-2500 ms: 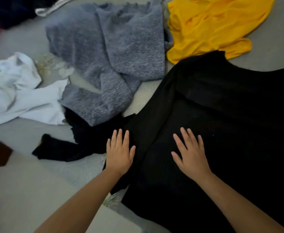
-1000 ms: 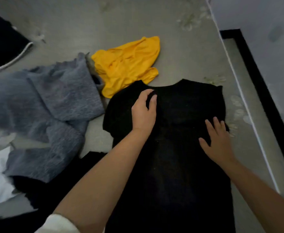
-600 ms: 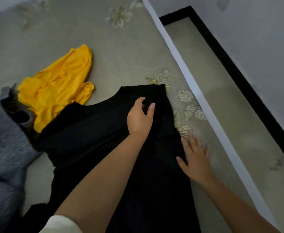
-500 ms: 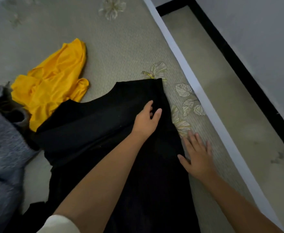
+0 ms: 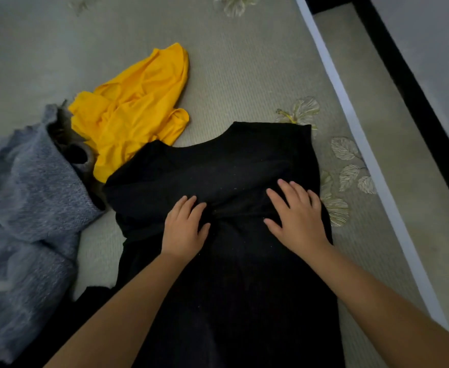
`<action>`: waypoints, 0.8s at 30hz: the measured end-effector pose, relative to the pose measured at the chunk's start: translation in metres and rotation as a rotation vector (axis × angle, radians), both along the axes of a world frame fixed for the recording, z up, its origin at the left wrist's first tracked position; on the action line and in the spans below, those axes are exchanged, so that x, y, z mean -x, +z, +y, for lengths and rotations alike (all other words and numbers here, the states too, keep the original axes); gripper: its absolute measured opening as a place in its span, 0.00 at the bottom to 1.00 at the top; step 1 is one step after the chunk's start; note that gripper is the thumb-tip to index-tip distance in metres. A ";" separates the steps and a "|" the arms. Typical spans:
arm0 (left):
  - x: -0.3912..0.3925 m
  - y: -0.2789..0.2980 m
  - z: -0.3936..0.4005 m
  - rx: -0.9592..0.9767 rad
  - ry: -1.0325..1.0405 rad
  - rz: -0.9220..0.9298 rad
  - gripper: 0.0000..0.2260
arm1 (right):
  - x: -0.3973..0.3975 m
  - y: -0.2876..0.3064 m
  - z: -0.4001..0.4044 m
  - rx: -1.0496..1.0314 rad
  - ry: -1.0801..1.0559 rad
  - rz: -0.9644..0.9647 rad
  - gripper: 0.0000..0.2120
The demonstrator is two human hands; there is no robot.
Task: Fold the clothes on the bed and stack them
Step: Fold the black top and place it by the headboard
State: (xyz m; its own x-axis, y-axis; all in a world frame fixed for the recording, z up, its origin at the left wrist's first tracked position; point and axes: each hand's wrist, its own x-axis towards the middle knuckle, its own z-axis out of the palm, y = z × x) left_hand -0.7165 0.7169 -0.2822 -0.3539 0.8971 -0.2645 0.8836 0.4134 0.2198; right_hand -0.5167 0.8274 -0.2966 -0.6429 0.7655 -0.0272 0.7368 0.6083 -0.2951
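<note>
A black garment [image 5: 234,288] lies spread lengthwise on the grey bedspread [image 5: 244,75], neckline at the far end, its right side folded inward. My left hand [image 5: 184,229] rests flat on its middle with fingers straight. My right hand [image 5: 296,217] presses flat on the folded right part, fingers spread. A crumpled yellow garment [image 5: 133,110] lies beyond the black one to the left. A grey knitted sweater [image 5: 24,208] is bunched at the left edge.
The bed's right edge [image 5: 364,144] runs diagonally, with floor [image 5: 393,123] and a black skirting strip [image 5: 414,107] beyond it. Embroidered leaves [image 5: 350,166] mark the bedspread by the garment's right side. More dark cloth [image 5: 90,296] lies under the sweater at lower left.
My left hand let go of the garment's right shoulder and drew back to its middle. My right hand moved off the bedspread onto the folded side. The view swung back left.
</note>
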 end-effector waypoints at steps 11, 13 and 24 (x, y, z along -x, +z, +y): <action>0.050 -0.010 -0.042 -0.105 0.155 0.046 0.13 | -0.017 0.008 0.054 -0.266 0.312 -0.110 0.19; 0.056 -0.011 -0.045 -0.114 0.079 0.070 0.10 | -0.028 0.007 0.049 -0.261 0.303 -0.200 0.22; 0.074 -0.011 -0.110 -0.162 0.351 0.004 0.14 | 0.063 0.033 -0.005 0.065 0.286 -0.160 0.14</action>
